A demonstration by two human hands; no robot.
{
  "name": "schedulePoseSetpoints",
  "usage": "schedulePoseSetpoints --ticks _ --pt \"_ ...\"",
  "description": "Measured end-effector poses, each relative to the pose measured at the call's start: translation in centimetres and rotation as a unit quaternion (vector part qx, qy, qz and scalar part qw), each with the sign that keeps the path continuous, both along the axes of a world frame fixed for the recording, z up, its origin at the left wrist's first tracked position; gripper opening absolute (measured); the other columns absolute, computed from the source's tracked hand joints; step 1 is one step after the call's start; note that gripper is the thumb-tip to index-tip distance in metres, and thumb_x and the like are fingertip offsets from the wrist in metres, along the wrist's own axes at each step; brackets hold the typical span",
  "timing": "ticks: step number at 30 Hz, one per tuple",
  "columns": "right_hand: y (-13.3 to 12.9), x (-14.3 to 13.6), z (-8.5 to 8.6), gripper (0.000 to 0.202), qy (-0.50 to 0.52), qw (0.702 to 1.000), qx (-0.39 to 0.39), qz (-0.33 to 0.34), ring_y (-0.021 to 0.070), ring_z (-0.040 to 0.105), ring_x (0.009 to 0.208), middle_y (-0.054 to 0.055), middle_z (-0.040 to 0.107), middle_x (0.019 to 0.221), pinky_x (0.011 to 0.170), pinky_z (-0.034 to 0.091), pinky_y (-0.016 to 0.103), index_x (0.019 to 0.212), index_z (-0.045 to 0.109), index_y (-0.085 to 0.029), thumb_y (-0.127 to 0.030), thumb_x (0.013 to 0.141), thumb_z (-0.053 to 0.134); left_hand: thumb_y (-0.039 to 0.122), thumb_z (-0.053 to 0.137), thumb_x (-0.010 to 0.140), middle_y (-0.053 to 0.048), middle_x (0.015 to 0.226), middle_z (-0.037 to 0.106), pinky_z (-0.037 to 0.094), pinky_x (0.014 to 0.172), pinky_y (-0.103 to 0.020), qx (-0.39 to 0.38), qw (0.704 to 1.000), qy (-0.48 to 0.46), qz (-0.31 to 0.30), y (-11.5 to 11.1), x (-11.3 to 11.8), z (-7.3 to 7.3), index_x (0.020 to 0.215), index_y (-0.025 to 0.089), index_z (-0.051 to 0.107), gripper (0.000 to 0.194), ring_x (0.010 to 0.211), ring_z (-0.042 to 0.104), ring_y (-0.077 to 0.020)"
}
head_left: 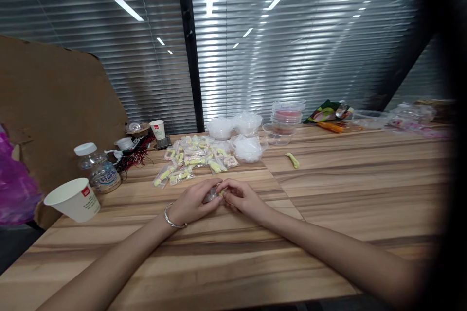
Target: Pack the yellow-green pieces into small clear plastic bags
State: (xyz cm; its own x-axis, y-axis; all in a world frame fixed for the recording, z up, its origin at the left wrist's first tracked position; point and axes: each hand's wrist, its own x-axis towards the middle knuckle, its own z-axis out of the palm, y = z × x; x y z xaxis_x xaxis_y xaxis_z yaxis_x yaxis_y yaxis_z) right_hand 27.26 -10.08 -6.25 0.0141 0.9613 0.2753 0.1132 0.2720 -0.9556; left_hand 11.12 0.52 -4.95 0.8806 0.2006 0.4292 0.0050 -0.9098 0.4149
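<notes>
My left hand (pixel 195 200), with a silver bracelet at the wrist, holds a small clear plastic bag (pixel 210 196) over the wooden table. Right beside it, my right hand (pixel 243 198) pinches a small yellow-green piece (pixel 221 194) at the bag. The fingertips of both hands nearly meet, and part of the bag is hidden by them. Beyond the hands lies a pile of small clear bags (pixel 195 158) with yellow-green and pale pieces inside. A single loose yellow-green piece (pixel 292 160) rests farther right on the table.
Clear bowls with white contents (pixel 248 148) and stacked clear containers (pixel 287 117) stand behind the pile. At left are a large paper cup (pixel 75 200), a plastic bottle (pixel 102 172) and a smaller cup (pixel 158 129). Packets (pixel 330 116) and plastic bags (pixel 410 116) lie at the back right.
</notes>
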Motion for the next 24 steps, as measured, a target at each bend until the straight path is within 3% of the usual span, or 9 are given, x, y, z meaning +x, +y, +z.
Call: schedulePoseSetpoints --ticks 7,15,20,24 --pt "0.4 0.1 -0.6 0.015 -0.052 0.997 0.047 -0.025 0.0129 0.051 0.068 0.003 0.060 0.086 0.059 0.039 0.023 0.091 0.061 -0.019 -0.030 0.082 0.058 0.032 0.049 0.088 -0.009 0.115 0.061 0.047 0.089 -0.032 0.005 1.000 -0.003 0.004 -0.1 0.1 0.2 0.123 0.019 0.048 0.037 0.101 0.059 -0.0193" --pt "0.2 0.1 -0.4 0.016 -0.067 0.996 0.046 -0.028 0.0140 0.054 0.070 0.004 0.062 0.089 0.062 0.042 0.025 0.096 0.060 -0.020 -0.030 0.084 0.057 0.030 0.049 0.089 -0.009 0.117 0.059 0.046 0.091 -0.032 0.001 1.000 -0.008 0.001 -0.1 0.1 0.1 0.124 0.018 0.047 0.038 0.104 0.058 -0.0190" --pt "-0.6 -0.2 0.3 0.018 -0.124 0.977 0.149 -0.093 0.0191 0.053 0.102 0.007 0.058 0.109 0.083 0.045 0.031 0.104 0.061 -0.022 -0.025 0.088 0.052 0.027 0.051 0.087 -0.009 0.125 0.056 0.044 0.094 -0.031 0.004 1.000 -0.020 0.008 0.2 0.0 -0.3 0.131 0.019 0.040 0.046 0.110 0.055 -0.0185" --pt "-0.9 -0.3 0.7 0.023 -0.138 0.971 0.158 -0.114 0.0183 0.053 0.099 0.007 0.054 0.113 0.075 0.047 0.028 0.110 0.058 -0.024 -0.025 0.088 0.053 0.029 0.051 0.087 -0.009 0.120 0.058 0.046 0.090 -0.031 -0.011 1.000 -0.014 0.020 0.2 -0.1 -0.4 0.134 0.019 0.034 0.051 0.104 0.058 -0.0189"
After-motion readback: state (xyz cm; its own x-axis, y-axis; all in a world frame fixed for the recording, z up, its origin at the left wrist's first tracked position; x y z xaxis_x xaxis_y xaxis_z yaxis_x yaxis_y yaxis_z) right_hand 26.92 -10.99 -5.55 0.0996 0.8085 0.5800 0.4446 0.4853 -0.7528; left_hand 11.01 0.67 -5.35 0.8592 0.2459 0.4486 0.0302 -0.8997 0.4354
